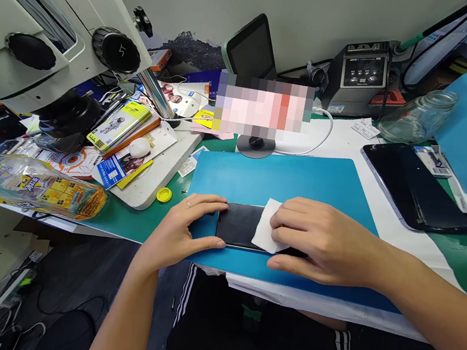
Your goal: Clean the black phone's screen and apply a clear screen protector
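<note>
A dark smartphone [239,224] lies flat, screen up, on the blue mat [269,175]. My left hand [184,229], a ring on one finger, grips the phone's left end, with the thumb on the near edge and fingers on the far edge. Under the curled fingers of my right hand [316,240] is a white wipe [268,226], pressed onto the right part of the screen. That hand and the wipe hide the phone's right end.
A microscope [77,35] overhangs the left side. Near it lie a plastic bottle [35,183], a yellow cap [164,194] and stacked boxes [123,126]. To the right are a larger dark device [414,187], a glass jar [417,116] and a soldering station [360,77].
</note>
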`<act>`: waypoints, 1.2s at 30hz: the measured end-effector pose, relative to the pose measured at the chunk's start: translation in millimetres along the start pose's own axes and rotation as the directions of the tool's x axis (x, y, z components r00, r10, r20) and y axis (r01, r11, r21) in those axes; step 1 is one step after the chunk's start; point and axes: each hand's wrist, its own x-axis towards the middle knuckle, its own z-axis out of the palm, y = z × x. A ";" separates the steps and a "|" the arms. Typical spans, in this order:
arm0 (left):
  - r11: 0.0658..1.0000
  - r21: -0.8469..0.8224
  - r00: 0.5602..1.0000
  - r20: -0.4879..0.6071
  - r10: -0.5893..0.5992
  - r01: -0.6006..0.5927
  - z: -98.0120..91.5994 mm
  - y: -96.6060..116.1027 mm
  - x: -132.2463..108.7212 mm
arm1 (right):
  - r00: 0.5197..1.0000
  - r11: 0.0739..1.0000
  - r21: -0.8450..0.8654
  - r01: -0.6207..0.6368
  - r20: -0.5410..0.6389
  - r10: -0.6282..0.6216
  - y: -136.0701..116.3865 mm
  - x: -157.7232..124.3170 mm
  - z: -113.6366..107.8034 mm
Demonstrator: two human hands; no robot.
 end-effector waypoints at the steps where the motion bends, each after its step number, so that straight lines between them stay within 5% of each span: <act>1: 1.000 0.000 1.000 0.002 -0.001 0.001 -0.1 -0.1 0.0 | 1.000 1.000 0.011 0.006 0.005 -0.006 -0.4 0.2 0.2; 36: 1.000 0.006 1.000 0.019 -0.009 0.008 1.7 7.2 -3.8 | 1.000 1.000 -0.018 -0.021 0.019 0.021 7.5 -4.5 0.0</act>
